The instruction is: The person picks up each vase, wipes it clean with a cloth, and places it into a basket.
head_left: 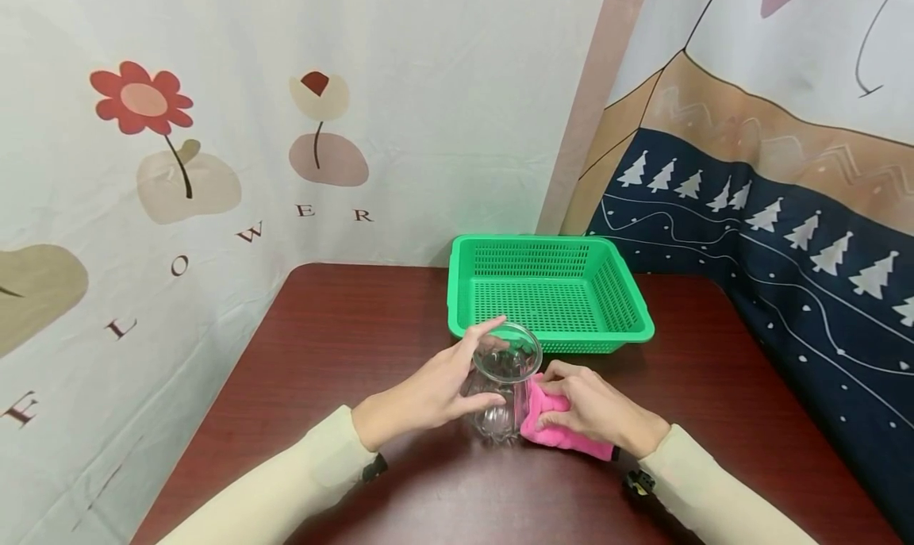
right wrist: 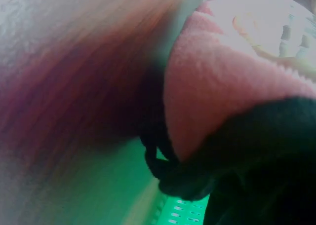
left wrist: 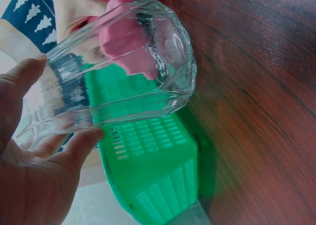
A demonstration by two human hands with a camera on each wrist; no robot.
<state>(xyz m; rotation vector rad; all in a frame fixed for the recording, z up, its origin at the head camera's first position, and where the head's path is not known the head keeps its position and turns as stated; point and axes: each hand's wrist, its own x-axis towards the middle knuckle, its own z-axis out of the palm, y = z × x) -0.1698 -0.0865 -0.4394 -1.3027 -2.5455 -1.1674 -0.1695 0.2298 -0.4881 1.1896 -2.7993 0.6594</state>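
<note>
A clear glass vase (head_left: 500, 420) with a round flared rim and ridged sides stands upright on the table, tipped slightly in the head view. Fingers and thumb of my left hand (head_left: 443, 386) grip it from the left, around the upper part. In the left wrist view the vase (left wrist: 170, 52) lies sideways across the picture, its thick base to the right. Against its right side my right hand (head_left: 596, 408) pinches a bunched pink cloth (head_left: 564, 440). The fluffy cloth (right wrist: 217, 82) fills much of the right wrist view, with a black edge and loop below it.
Behind the vase sits a green plastic basket (head_left: 462, 291) with slotted walls, close to the hands. The dark red-brown wooden table (head_left: 343, 323) carries everything. Printed curtains (head_left: 443, 117) hang along its back and right side.
</note>
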